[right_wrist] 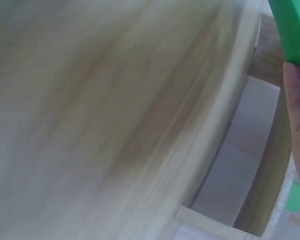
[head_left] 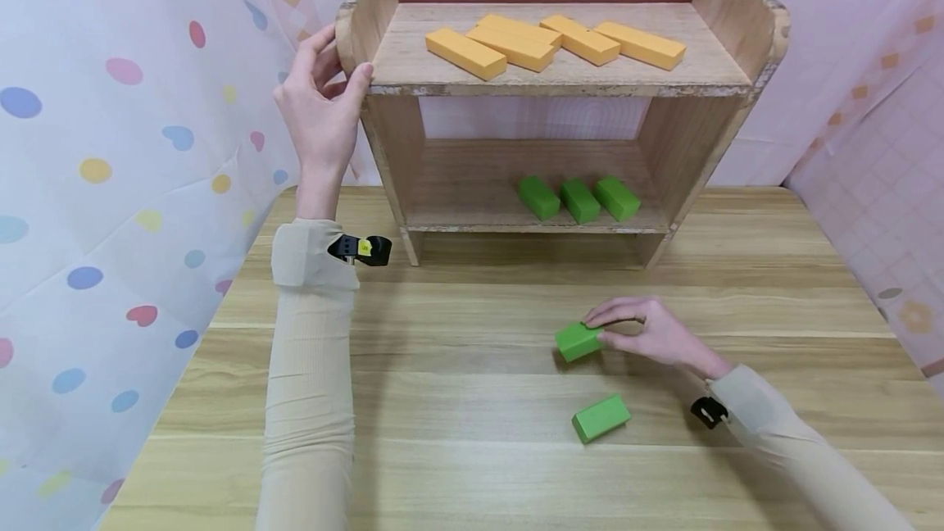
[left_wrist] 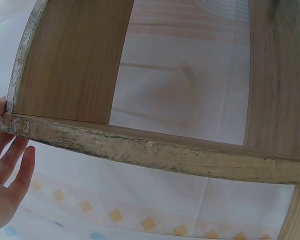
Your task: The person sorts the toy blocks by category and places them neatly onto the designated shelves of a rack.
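My left hand [head_left: 324,117] grips the front left edge of a small wooden shelf [head_left: 398,90], at the height of its upper board. The left wrist view shows the thumb and the other fingers on opposite sides of the worn side panel [left_wrist: 140,150]. Over the wooden table, my right hand [head_left: 656,336] pinches a green block [head_left: 578,342] between thumb and fingers. In the right wrist view this block [right_wrist: 294,30] shows at the top right corner, by a fingertip. A second green block [head_left: 601,419] lies on the table just nearer to me.
On the lower board, three green blocks [head_left: 579,201] stand right of the middle. Several yellow-orange blocks [head_left: 466,52] lie across the upper board, some touching. Dotted cloth [head_left: 133,187] hangs at the left of the table [head_left: 457,449], and pale cloth behind the shelf.
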Demonstrator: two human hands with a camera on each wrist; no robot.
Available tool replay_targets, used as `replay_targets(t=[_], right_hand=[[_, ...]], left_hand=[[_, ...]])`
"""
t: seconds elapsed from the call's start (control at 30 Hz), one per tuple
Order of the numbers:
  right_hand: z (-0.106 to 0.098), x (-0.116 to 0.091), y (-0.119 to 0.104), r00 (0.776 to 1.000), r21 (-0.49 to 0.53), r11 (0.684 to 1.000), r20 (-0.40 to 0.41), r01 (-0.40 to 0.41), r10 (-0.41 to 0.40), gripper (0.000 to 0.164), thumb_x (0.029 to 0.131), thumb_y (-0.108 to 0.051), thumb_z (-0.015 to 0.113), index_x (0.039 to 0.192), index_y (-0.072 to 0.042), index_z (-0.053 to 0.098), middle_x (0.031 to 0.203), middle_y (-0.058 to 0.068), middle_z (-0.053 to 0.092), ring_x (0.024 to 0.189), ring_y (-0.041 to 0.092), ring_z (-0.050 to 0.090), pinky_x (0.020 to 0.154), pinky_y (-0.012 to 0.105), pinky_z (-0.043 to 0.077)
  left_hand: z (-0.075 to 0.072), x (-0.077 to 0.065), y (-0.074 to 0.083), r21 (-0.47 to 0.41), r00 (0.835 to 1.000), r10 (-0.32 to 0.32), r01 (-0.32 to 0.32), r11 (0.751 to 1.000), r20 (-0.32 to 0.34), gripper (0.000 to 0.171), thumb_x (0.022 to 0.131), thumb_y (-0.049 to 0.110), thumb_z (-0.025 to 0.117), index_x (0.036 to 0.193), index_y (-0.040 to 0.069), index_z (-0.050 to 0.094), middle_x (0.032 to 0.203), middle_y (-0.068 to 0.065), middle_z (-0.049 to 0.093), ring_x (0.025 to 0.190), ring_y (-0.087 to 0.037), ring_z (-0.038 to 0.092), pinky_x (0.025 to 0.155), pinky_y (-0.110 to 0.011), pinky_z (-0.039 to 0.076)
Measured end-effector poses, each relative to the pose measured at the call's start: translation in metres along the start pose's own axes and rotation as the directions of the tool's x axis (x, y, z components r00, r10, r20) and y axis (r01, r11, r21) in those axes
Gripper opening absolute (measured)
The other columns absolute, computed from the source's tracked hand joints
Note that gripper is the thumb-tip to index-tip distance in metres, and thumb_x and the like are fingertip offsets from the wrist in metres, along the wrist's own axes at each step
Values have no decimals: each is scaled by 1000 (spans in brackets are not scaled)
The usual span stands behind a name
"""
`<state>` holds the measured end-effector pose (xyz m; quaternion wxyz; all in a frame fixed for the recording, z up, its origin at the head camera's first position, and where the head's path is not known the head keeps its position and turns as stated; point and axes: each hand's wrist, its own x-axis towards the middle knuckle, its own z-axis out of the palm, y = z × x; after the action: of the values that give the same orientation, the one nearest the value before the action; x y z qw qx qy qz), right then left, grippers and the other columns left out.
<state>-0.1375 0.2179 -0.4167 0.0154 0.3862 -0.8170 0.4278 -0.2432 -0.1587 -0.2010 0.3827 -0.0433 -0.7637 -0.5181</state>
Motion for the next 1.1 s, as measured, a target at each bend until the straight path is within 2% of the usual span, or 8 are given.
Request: replay_targets(t=[0.23,0.43,0.63,0.83,0.93,1.0,1.1], right_hand=[[-2,11,-8,996,-15,999,-85,-32,31,25,76,1,74,101,-5,73,104,11,72,100,1,63,86,16,50],[-1,23,-14,991,-36,999,-132,-25,20,25,77,0,74,101,-6,73,104,10,72,99,6,64,85,14,50],[5,37,-20,983,-32,999,-182,3,-9,23,77,0,74,99,-5,74,103,10,73,99,13,66,89,11,46],[9,47,-25,978,-8,999,-204,45,-46,23,75,2,75,98,-3,74,102,11,73,98,16,67,90,12,47],[9,50,-27,979,-5,999,-200,39,-40,22,76,1,74,98,-4,74,102,10,73,100,14,67,90,13,47],[9,52,-28,981,3,1000,-194,31,-29,22,78,0,73,99,-6,74,103,9,73,101,11,66,89,14,47],[10,54,-28,980,11,1000,-195,25,-22,22,78,-1,73,100,-6,74,104,8,73,102,9,65,90,15,48]], left_hand=[[0,-1,3,-2,1000,-2,2,1000,0,41,84,16,69,124,13,61,120,-5,68,101,-13,67,80,-19,53],[0,-1,2,3,1000,-3,3,1000,1,41,85,17,69,125,13,61,121,-5,68,102,-13,67,81,-20,53],[-1,-3,6,12,1000,-12,11,1000,9,41,85,17,69,125,14,61,121,-5,68,101,-13,67,80,-19,53],[-1,-1,4,44,1000,-13,12,999,19,42,85,20,69,126,15,60,121,-3,68,101,-13,68,80,-19,53],[-1,3,2,47,1000,0,-1,999,30,42,84,18,69,125,13,60,122,-5,67,105,-11,67,85,-19,53],[-2,4,3,72,999,7,-10,997,43,42,85,17,69,126,13,60,124,-6,66,109,-11,66,87,-21,53],[-4,5,6,163,998,2,-13,987,66,41,87,19,66,127,14,60,122,-8,66,107,-13,66,88,-23,52]])
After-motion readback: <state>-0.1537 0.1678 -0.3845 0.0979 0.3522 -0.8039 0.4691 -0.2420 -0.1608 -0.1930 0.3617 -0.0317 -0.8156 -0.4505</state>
